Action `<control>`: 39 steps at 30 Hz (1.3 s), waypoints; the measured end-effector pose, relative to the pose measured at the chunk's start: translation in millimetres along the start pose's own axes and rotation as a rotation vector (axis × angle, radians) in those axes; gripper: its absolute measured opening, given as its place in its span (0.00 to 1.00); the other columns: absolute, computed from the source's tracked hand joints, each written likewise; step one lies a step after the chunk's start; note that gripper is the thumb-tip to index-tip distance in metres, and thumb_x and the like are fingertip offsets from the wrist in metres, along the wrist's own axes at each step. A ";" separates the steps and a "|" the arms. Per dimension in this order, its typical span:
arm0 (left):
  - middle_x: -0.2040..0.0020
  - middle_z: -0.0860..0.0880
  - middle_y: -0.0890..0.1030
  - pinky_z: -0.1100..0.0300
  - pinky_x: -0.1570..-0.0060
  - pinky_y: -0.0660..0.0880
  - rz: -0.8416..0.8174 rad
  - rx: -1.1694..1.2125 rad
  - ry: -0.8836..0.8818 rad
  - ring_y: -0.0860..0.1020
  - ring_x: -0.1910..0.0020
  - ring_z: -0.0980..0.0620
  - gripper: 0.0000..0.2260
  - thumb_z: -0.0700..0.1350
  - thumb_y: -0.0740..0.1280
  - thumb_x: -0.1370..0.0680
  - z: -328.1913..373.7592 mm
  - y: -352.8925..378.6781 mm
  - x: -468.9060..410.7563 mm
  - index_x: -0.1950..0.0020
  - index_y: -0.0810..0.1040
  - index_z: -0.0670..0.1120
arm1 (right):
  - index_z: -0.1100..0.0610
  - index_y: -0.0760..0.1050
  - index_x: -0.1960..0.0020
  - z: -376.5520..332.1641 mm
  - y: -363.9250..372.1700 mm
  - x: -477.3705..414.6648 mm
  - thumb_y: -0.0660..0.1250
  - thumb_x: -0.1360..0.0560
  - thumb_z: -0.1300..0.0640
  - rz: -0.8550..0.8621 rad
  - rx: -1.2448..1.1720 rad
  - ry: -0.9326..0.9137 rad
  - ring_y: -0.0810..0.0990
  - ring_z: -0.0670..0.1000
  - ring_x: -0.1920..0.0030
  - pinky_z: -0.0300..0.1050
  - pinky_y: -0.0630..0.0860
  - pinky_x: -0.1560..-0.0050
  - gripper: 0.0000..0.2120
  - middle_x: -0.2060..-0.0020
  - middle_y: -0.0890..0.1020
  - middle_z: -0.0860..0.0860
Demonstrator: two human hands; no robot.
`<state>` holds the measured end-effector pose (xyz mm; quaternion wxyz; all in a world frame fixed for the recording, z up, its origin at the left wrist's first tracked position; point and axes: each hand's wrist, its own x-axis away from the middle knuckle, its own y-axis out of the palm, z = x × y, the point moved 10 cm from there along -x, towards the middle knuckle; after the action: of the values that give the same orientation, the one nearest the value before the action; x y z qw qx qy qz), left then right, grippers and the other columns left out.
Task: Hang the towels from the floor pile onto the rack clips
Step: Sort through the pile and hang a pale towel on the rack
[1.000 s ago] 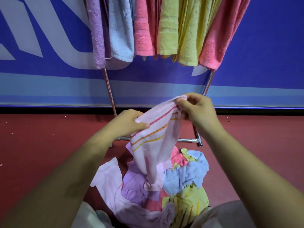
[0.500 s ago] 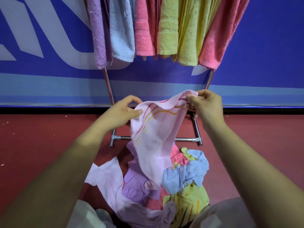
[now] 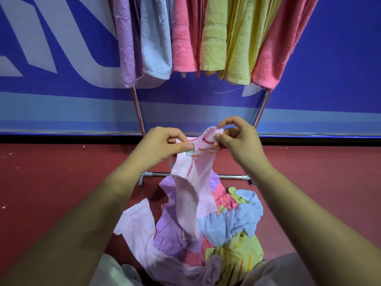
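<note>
Red floor (image 3: 61, 182); L hand (image 3: 162, 144), R hand (image 3: 237, 139) pinch towel (image 3: 191, 203); rack (image 3: 137, 108) top cropped.

Dark red floor (image 3: 61, 182), bounded at its far edge by a black strip (image 3: 61, 139). The rack (image 3: 231, 177) stands near that edge on a chrome base bar with two feet on the floor. Just in front of the bar lies a loose pile of towels (image 3: 226, 223): pale pink at left, lilac and pink mid-pile, light blue and yellow at right. Small white specks (image 3: 3, 207) are scattered towards the left side.
</note>
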<state>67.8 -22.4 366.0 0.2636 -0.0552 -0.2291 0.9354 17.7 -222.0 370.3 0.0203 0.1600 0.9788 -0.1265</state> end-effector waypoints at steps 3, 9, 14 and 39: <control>0.58 0.39 0.85 0.57 0.55 0.73 0.036 0.115 -0.044 0.78 0.61 0.52 0.08 0.52 0.74 0.27 -0.6 -0.7 -0.9 0.55 0.84 0.49 | 0.64 0.79 0.58 -5.2 10.7 4.1 0.63 0.25 0.75 -0.044 0.037 -0.039 0.81 0.45 0.68 0.39 0.79 0.60 0.10 0.70 0.83 0.47; 0.49 0.45 0.86 0.49 0.40 0.78 -0.081 0.219 -0.021 0.83 0.46 0.47 0.14 0.31 0.66 0.22 9.0 16.2 0.0 0.39 0.80 0.43 | 0.57 0.83 0.57 -11.1 15.0 8.0 0.66 0.24 0.65 -0.061 0.101 -0.022 0.78 0.46 0.65 0.40 0.73 0.62 0.09 0.64 0.85 0.51; 0.65 0.50 0.85 0.60 0.59 0.80 0.080 0.072 -0.021 0.83 0.65 0.54 0.02 0.42 0.72 0.23 10.3 1.8 0.6 0.56 0.84 0.45 | 0.57 0.83 0.55 -15.7 35.5 16.7 0.75 0.26 0.52 -0.208 0.110 -0.035 0.80 0.47 0.60 0.50 0.79 0.52 0.08 0.60 0.85 0.55; 0.67 0.48 0.82 0.59 0.62 0.71 0.173 -0.396 -0.044 0.74 0.68 0.55 0.07 0.49 0.75 0.27 -14.7 -40.8 -6.2 0.60 0.81 0.47 | 0.58 0.82 0.58 -6.6 -15.5 -4.8 0.72 0.25 0.61 0.056 0.101 -0.016 0.77 0.40 0.67 0.37 0.73 0.59 0.03 0.66 0.83 0.46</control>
<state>95.5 11.1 371.5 0.1612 -0.1048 -0.4084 0.8923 17.4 -236.1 380.9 0.0238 0.1873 0.9661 -0.1762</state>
